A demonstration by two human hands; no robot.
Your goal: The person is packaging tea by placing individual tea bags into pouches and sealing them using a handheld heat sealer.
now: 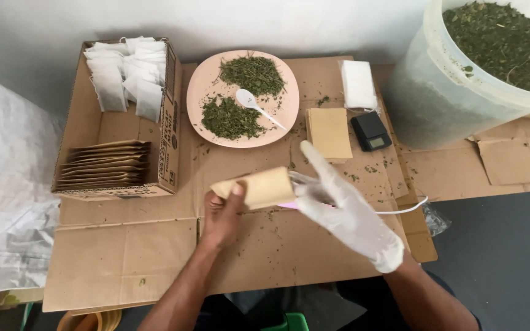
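Observation:
My bare left hand [223, 211] grips a tan paper pouch [259, 187] by its left end, holding it level above the flattened cardboard [154, 257]. My right hand [341, 205], in a white glove, touches the pouch's right end with its fingers spread and the index finger pointing up. Behind the pouch sits a pink plate [200, 83] carrying two heaps of dried green herb [231, 119] and a white plastic spoon [249, 101].
A cardboard box [170, 116] at the left holds white tea bags [127, 70] and stacked tan pouches [105, 162]. Right of the plate lie a tan pouch stack [329, 132], a white stack [358, 83] and a small black scale [370, 130]. A large bucket [437, 92] of dried herb stands at the right.

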